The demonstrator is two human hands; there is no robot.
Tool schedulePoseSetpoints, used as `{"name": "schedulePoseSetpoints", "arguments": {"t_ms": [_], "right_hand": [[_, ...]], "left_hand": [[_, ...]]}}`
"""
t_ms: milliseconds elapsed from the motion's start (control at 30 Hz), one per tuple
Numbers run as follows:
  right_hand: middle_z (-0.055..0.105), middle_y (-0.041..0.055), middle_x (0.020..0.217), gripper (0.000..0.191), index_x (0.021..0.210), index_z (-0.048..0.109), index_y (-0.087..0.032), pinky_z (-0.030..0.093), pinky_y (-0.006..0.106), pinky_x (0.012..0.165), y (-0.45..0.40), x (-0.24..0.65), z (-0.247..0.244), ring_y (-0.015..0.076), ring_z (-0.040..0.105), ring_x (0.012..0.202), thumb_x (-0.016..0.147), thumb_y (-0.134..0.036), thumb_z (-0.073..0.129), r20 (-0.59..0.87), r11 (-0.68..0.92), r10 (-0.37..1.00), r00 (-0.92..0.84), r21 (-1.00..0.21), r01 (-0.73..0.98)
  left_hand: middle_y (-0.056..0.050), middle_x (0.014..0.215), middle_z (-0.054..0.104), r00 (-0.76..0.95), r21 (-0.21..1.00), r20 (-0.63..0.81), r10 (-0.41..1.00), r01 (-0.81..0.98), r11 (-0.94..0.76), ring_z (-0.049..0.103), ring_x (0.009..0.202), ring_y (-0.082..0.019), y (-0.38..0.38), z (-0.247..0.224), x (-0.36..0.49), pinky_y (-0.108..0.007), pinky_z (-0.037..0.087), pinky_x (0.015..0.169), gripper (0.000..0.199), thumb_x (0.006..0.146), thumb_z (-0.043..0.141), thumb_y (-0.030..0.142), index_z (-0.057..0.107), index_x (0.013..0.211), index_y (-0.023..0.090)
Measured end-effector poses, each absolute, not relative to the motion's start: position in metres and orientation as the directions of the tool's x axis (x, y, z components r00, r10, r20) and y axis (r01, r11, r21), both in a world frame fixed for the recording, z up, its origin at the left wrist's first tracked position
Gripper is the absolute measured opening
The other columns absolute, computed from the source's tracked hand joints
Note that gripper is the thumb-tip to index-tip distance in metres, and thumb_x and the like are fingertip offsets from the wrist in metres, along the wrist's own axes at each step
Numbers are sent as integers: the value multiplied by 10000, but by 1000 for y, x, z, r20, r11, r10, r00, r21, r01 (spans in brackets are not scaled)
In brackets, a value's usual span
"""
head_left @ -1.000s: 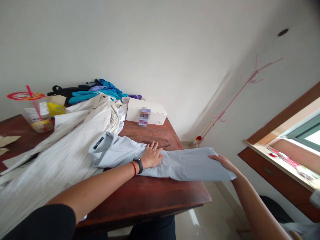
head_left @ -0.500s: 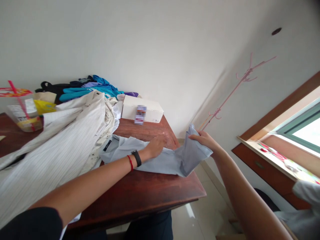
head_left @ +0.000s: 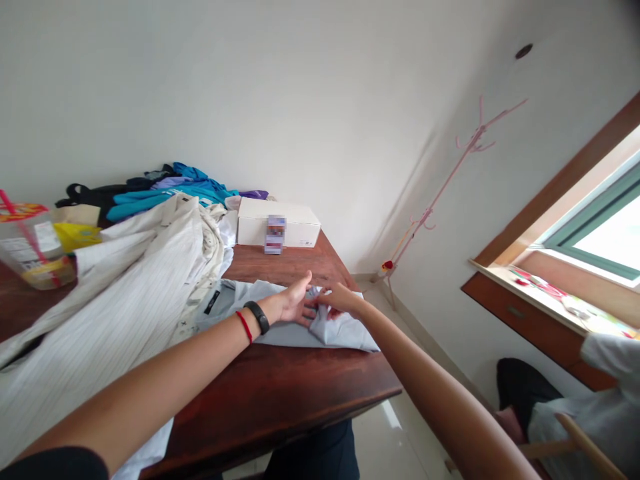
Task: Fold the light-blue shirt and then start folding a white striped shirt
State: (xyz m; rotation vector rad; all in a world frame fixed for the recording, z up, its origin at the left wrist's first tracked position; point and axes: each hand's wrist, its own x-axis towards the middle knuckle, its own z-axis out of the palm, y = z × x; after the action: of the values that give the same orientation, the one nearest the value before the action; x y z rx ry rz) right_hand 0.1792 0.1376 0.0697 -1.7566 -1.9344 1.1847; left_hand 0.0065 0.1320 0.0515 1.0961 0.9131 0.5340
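Note:
A light blue-grey shirt (head_left: 280, 335) lies in a long folded strip on the dark wooden table (head_left: 240, 393), its collar with a black label toward the left. My right hand (head_left: 341, 300) pinches the shirt's end, which is turned back over the strip. Beside it my left hand (head_left: 299, 301) rests on the cloth, palm partly upturned and fingers spread, close to the fingertips of the right. The fold between the two hands is partly hidden by fingers.
Striped off-white garments (head_left: 135, 267) are heaped at the left, with blue clothes (head_left: 175, 190) behind. A white box (head_left: 250, 223) stands at the back. A plastic cup (head_left: 35, 250) with a straw is at far left. Right are a pink coat rack (head_left: 445, 183) and a seated person (head_left: 590, 413).
My right hand has brought the shirt's raised end down and leftward onto the strip. My left hand has opened and turned its palm up. The view has shifted slightly.

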Motion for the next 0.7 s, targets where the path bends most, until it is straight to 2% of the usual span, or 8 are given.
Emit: {"name": "schedulePoseSetpoints", "arguments": {"t_ms": [100,233,267,333,400,467,533,700], "right_hand": [[751,60,793,379,1020,685,-188,480,226,483,124,190,64,179,700,586,916,-550,643,-382,-145,882,-277,-778,611],[748,78,875,425,1001,693,-176,508,230,549,114,238,48,207,726,767,895,-583,632,-102,-43,991,-81,-844,535],[746,84,891,389,973,704,-177,533,257,600,113,252,40,225,722,821,890,-550,631,-6,0,1000,-8,-815,579],[744,102,982,300,937,718,-185,565,320,758,112,278,24,250,709,910,852,-467,662,143,16,982,121,-710,704],[730,124,1062,305,993,725,-177,561,355,841,111,295,8,262,702,941,814,-422,692,190,-7,967,170,-645,764],[724,132,1077,374,1079,708,-159,563,358,846,110,302,-2,264,704,944,793,-402,721,160,-29,972,174,-650,759],[734,121,1038,440,1141,679,-148,570,342,792,109,301,-2,263,711,925,787,-401,747,85,-81,977,196,-702,707],[766,101,1018,505,1202,655,-161,548,272,602,102,294,17,245,732,852,813,-459,776,-217,-278,959,183,-843,460]], "left_hand": [[-162,1098,726,500,897,-414,761,83,434,731,814,-278,127,46,9,-419,595,698,680,1031,213,655,325,1500,175],[-179,1405,613,423,954,-292,858,200,226,726,1051,-291,113,45,5,-430,594,843,793,1005,506,406,33,1629,277],[-211,1512,517,386,956,-231,893,262,134,666,1205,-324,108,43,6,-464,567,936,818,992,529,386,43,1639,261],[-238,1678,236,326,925,-100,940,378,-33,378,1492,-393,95,38,12,-545,412,1139,834,959,584,386,142,1644,209],[-194,1729,29,349,848,45,936,481,-221,77,1579,-427,84,34,22,-619,207,1232,821,939,621,432,242,1629,197],[-154,1734,74,467,659,214,858,578,-480,23,1584,-416,79,33,32,-647,108,1245,739,979,549,516,315,1611,213],[-157,1705,223,560,448,292,776,636,-628,120,1580,-399,82,34,41,-639,123,1245,671,1035,403,559,349,1601,202],[-193,1668,309,542,333,224,810,738,-586,231,1551,-415,100,18,54,-620,229,1221,660,1062,322,530,377,1595,144]]}}
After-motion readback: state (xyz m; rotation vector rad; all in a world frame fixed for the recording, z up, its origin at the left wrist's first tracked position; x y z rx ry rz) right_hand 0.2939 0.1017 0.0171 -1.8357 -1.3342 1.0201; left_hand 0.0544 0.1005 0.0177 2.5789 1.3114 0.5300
